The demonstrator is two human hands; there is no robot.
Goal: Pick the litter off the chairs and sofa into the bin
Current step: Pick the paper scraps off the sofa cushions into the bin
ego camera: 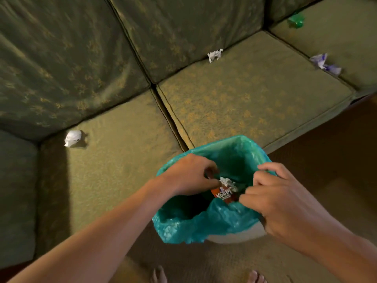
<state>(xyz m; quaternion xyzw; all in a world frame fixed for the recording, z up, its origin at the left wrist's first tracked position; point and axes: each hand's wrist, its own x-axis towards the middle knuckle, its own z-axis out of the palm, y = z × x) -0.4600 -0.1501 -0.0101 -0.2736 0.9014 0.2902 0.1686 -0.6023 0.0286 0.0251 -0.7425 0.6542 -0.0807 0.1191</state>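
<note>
A white bin lined with a teal bag (pixel 224 221) stands on the floor against the green sofa (pixel 255 94). My left hand (pixel 189 175) is over the bin's mouth, fingers pinched on a crumpled white paper (pixel 227 182) above an orange wrapper (pixel 224 196). My right hand (pixel 285 199) grips the bag's right rim. Litter lies on the sofa: a white paper ball (pixel 72 138) at left, a white scrap (pixel 214 55) by the backrest, a purple-white wrapper (pixel 325 63) and a green wrapper (pixel 296 20) at the right.
The sofa is L-shaped, with seat cushions running left to right and a corner at the upper right. Brown carpet (pixel 336 150) lies to the right of the bin. My bare toes (pixel 159 274) show at the bottom edge.
</note>
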